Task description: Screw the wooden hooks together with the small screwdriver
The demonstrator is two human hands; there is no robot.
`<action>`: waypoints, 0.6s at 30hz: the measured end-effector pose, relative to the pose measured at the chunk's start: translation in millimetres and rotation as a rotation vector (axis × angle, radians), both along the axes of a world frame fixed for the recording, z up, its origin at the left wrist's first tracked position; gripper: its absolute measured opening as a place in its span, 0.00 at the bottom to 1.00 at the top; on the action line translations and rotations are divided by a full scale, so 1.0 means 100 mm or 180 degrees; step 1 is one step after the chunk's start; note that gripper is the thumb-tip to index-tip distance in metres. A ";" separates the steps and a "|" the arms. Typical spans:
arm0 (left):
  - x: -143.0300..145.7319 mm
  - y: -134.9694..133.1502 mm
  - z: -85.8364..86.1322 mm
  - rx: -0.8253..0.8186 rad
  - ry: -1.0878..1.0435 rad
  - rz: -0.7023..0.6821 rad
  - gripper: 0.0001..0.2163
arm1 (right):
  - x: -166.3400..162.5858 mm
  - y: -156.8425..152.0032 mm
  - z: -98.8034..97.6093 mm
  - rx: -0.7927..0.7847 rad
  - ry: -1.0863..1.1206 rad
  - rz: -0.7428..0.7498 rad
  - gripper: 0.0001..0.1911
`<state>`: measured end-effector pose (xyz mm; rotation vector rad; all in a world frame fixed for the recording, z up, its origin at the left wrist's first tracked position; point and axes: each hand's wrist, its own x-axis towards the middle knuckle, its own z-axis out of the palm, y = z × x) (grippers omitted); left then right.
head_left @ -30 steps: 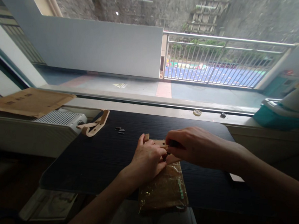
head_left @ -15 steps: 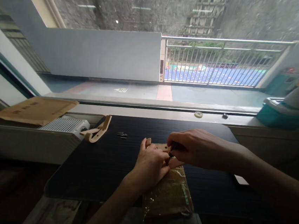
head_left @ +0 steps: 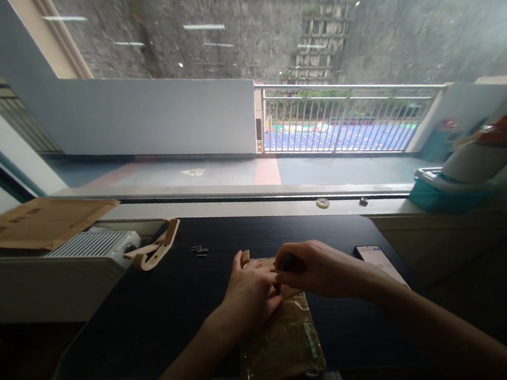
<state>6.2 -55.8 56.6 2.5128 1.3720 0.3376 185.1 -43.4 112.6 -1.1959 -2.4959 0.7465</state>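
Tabletop (head_left: 155,318), black with rounded corners, ends at its far edge along a pale windowsill (head_left: 260,209) and runs out into shadow at its near right. A broad dark stretch of it lies between the left forearm and its left edge. At its far left corner a bent wooden bracket (head_left: 165,246) sits against the edge; just inboard of that are loose screws (head_left: 201,250), and a phone (head_left: 376,259) lies by its right edge. A wrapped packet (head_left: 286,342) reaches from its middle out past its near edge.

Over its middle, the left hand (head_left: 251,285) comes in from the near side, fingers curled down round a wooden piece (head_left: 267,262) lying at the packet's far end. From its right side the right hand (head_left: 306,267), bent at the wrist, closes in a fist round a dark handle (head_left: 289,263), which looks like a screwdriver's, though the fingers mostly hide it.
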 end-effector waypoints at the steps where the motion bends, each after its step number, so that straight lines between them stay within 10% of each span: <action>1: -0.01 0.01 -0.01 -0.0035 0.0016 -0.0039 0.02 | 0.01 -0.01 -0.02 -0.0010 0.0035 -0.0066 0.10; 18: -0.05 0.06 -0.01 -0.0126 -0.0039 -0.0299 0.02 | 0.10 -0.20 -0.03 0.0150 0.0215 -0.0573 0.11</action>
